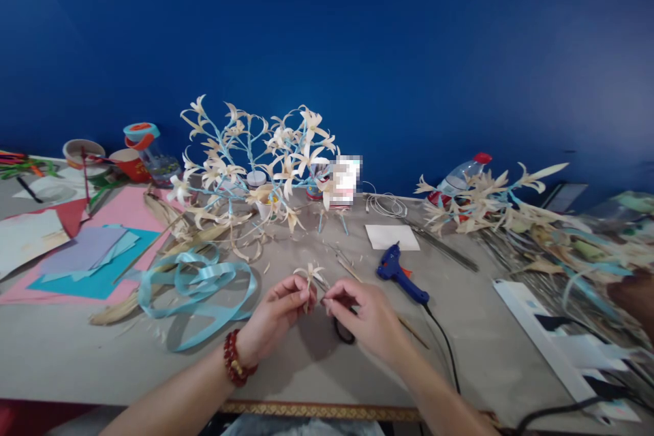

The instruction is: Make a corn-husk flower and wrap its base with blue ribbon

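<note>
My left hand point(278, 317), with a red bead bracelet on its wrist, pinches the stem of a small cream paper flower point(310, 274) just above the grey table point(76, 347). My right hand point(365, 313) is closed in a pinch right beside it, fingertips meeting the left hand's at the flower's base. What the right fingers grip is too small to make out. A black loop point(343, 334), perhaps scissor handles, shows under the right hand.
A blue glue gun point(401, 274) with a black cord lies right of my hands. Light blue ribbon point(197, 286) coils at the left, by coloured paper sheets point(86, 252). A branch of cream flowers point(255, 157) stands behind; more flowers point(485, 197) and a plastic bottle point(460, 177) lie right.
</note>
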A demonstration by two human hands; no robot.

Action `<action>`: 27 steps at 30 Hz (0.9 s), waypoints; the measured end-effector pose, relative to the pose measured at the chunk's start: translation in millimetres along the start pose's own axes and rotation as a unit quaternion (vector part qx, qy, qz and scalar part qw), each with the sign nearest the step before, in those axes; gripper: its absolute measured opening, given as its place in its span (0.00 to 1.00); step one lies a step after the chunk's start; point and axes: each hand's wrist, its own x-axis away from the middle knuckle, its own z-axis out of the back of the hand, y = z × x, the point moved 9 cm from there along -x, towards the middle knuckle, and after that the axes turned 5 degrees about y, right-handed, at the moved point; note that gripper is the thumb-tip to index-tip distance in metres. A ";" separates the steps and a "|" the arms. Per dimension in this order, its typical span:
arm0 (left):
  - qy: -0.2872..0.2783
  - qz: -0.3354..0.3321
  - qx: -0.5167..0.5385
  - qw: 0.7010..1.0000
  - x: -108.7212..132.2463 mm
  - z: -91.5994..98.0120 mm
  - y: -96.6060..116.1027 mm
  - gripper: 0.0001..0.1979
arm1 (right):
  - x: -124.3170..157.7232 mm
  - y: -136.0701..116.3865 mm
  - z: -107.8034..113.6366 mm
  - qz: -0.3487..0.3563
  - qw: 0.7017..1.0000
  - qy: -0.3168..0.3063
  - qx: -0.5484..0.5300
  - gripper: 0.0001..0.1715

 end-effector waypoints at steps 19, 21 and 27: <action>0.086 -0.046 -0.086 0.992 0.3 15.9 4.8 0.09 | -6.2 -55.5 25.8 0.225 0.952 0.200 0.054 0.09; 0.089 -0.041 -0.084 0.992 0.1 16.3 4.2 0.09 | -8.1 -52.2 25.0 0.211 0.954 0.207 0.058 0.08; 0.094 -0.040 -0.081 0.991 -0.2 17.1 4.0 0.09 | -9.7 -50.3 22.7 0.202 0.951 0.225 0.059 0.07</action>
